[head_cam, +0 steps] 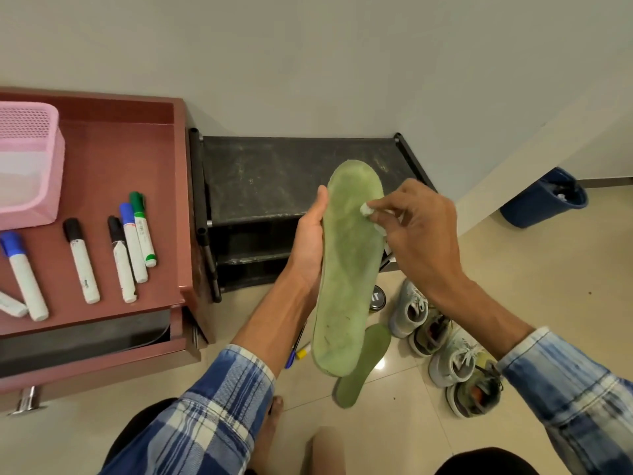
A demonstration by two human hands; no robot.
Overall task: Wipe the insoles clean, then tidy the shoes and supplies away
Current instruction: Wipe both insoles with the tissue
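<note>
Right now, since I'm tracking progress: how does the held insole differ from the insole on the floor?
The held insole stands upright in the left hand, right hand pressing a wipe to it; the floor insole lies flat, untouched. The held insole looks pale and scuffed, the floor insole darker. Both are green.

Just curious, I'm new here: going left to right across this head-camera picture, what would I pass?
From the left: pink basket → green-capped marker → left hand → the insole it holds → right hand pinching a white wipe → blue bin.

Two insoles (349,269), two shoes (409,311), six markers (82,265), one pink basket (32,159), one blue bin (534,204)
</note>
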